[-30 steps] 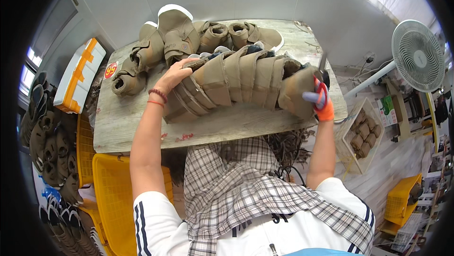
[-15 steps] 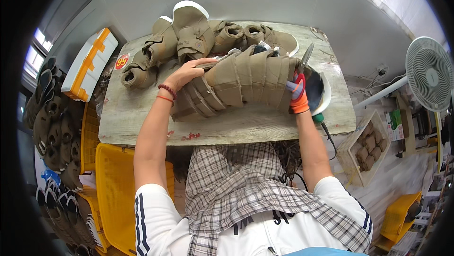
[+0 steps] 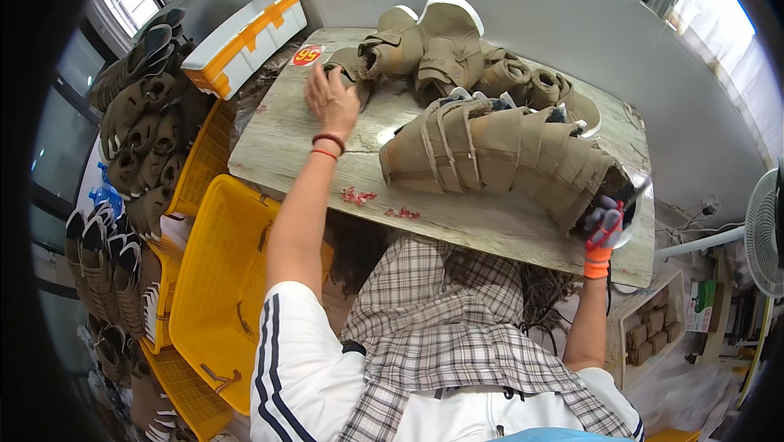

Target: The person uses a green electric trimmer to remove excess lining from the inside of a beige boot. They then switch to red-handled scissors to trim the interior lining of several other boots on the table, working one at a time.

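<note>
Okay, left hand point(image 3: 333, 102): spread at tan shoe point(image 3: 349, 60)
Right hand point(image 3: 603, 231): gloved, wrapped round red-handled scissors point(image 3: 640, 191)
Nested stack point(image 3: 494, 152): tan, suede-like, fuzzy-edged arc

A head-worn fisheye camera looks down over the table point(image 3: 273, 133) nearby.

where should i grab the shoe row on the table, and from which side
Best, I'd say, by its left end, from the left: the shoe row lies lengthwise across the table with nothing pressing on that end, while the right hand, holding scissors, is at the other. It is nested and might slip apart, so a broad wrap likely beats a pinch.
</note>
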The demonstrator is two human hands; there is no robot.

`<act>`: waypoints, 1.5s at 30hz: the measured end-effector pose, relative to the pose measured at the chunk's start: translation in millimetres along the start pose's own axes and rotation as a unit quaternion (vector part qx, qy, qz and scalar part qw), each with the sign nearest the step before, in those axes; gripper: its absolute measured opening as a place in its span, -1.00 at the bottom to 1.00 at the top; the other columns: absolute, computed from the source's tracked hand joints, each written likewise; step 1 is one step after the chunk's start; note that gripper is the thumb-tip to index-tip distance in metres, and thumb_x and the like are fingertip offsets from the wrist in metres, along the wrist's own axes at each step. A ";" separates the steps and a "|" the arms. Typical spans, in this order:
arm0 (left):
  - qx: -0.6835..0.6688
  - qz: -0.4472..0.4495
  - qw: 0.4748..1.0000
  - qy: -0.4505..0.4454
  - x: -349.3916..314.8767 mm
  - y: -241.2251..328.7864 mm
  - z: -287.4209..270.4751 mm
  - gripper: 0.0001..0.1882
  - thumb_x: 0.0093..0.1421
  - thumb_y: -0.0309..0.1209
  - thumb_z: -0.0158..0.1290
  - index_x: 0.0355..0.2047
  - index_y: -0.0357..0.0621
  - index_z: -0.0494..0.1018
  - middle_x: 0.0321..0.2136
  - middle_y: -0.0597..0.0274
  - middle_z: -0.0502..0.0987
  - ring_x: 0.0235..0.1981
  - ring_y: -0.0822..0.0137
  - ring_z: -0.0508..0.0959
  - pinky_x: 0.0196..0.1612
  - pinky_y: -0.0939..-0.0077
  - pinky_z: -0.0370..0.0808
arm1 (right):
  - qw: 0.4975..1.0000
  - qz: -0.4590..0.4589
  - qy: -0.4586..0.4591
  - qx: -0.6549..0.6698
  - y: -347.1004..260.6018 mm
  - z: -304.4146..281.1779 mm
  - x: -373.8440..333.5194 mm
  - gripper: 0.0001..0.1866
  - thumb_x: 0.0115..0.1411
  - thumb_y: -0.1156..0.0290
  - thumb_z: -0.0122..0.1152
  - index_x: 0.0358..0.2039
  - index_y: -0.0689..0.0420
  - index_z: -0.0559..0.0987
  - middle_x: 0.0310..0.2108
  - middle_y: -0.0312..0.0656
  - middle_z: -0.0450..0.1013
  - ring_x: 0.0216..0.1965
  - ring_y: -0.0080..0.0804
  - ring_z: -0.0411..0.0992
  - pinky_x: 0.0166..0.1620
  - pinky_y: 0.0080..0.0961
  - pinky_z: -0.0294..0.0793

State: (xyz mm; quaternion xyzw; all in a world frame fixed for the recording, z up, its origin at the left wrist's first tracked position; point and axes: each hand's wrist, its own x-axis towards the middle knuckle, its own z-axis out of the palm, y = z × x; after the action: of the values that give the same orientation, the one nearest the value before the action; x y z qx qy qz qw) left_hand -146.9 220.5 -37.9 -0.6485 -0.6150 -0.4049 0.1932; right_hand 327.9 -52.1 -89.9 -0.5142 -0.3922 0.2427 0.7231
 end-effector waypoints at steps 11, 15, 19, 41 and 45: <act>-0.233 -0.122 0.943 -0.204 11.7 -111.9 -67.4 -0.72 0.04 -0.25 0.14 -0.34 -0.20 0.46 -0.30 0.13 0.51 -0.21 0.24 0.48 -0.21 0.29 0.40 | 0.999 0.019 -0.031 -0.036 -30.3 -32.5 -58.2 -0.50 0.26 0.02 -0.13 -0.09 0.25 0.40 -0.62 -0.35 0.26 -0.63 -0.62 0.21 -0.58 -0.68 0.17; -0.601 -0.373 0.656 -0.263 -1.2 -131.5 -184.2 -0.65 0.17 -0.31 0.05 -0.06 -0.18 0.35 -0.14 0.27 0.46 -0.18 0.25 0.48 -0.11 0.32 0.42 | 0.990 0.012 -0.101 -0.094 -57.2 -8.5 -81.9 -0.44 0.22 -0.01 -0.06 -0.06 0.28 0.37 -0.63 -0.35 0.20 -0.64 -0.60 0.14 -0.56 -0.65 0.12; -0.690 -0.451 0.489 -0.285 -72.8 -134.8 -271.3 -0.52 0.24 -0.22 -0.06 0.10 -0.17 0.23 0.08 0.18 0.30 0.09 0.19 0.30 0.13 0.18 0.26 | 0.970 0.097 -0.219 -0.046 -86.4 40.5 -101.6 -0.55 0.19 0.21 0.00 -0.03 0.29 0.35 -0.59 -0.42 0.15 -0.62 -0.71 0.08 -0.56 -0.73 0.01; -0.698 -0.622 0.125 -0.333 -316.0 -74.0 -252.9 -0.66 0.24 -0.41 -0.11 -0.07 -0.44 0.31 -0.04 -0.30 0.34 0.03 -0.04 0.36 0.10 0.13 0.34 | 0.640 -0.224 -0.587 -0.442 -87.6 169.5 -194.5 -0.66 -0.14 0.17 0.27 -0.43 0.13 0.48 -0.45 -0.14 0.43 -0.38 -0.24 0.42 -0.32 -0.38 0.40; -0.693 -0.624 0.130 -0.336 -319.1 -77.1 -253.0 -0.71 0.22 -0.44 -0.09 -0.16 -0.49 0.37 -0.04 -0.30 0.34 0.04 -0.05 0.35 0.11 0.11 0.34 | 0.627 -0.242 -0.591 -0.447 -82.8 177.4 -198.6 -0.68 -0.10 0.14 0.23 -0.44 0.12 0.49 -0.47 -0.16 0.44 -0.39 -0.26 0.43 -0.34 -0.40 0.39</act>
State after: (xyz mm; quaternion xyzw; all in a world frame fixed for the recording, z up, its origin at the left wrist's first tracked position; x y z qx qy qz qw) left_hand -266.3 -160.5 -149.2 0.0295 -0.2692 -0.3821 -0.8835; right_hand 64.5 -133.0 -46.7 -0.4074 -0.9058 0.1053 0.0501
